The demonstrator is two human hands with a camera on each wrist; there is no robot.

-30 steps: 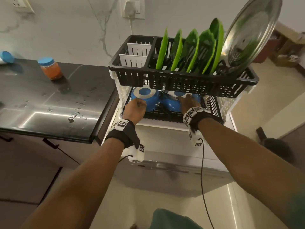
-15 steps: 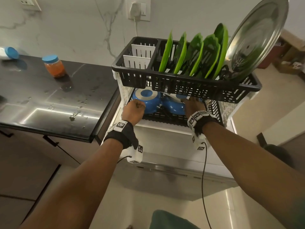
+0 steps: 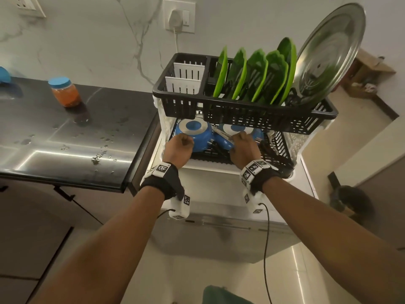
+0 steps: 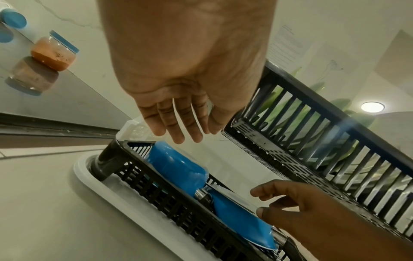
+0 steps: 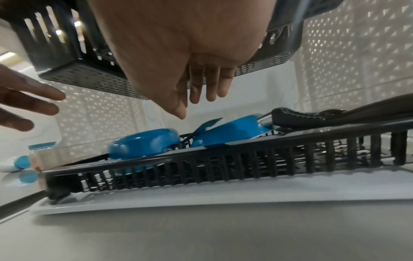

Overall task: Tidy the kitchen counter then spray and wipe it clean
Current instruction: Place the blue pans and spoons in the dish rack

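Observation:
Two blue pans lie upside down in the lower tier of a black dish rack (image 3: 276,148): the left pan (image 3: 192,136) and the right pan (image 3: 235,128). My left hand (image 3: 178,145) hovers at the front of the left pan (image 4: 176,167), fingers (image 4: 178,130) straight and loose, holding nothing. My right hand (image 3: 244,145) is at the front of the right pan (image 5: 234,130), fingers (image 5: 201,91) hanging relaxed and empty. The dark counter (image 3: 76,119) to the left is wet with water drops (image 3: 96,159).
The upper black basket (image 3: 241,120) holds several green plates (image 3: 256,77) and a steel lid (image 3: 328,55), low over my hands. A blue-lidded orange jar (image 3: 65,92) and a blue-capped item (image 3: 4,74) stand on the counter. A black handle (image 5: 312,116) lies right of the pans.
My right hand has drawn back a little from under the upper basket toward the rack's front edge. The left hand has stayed at the left pan.

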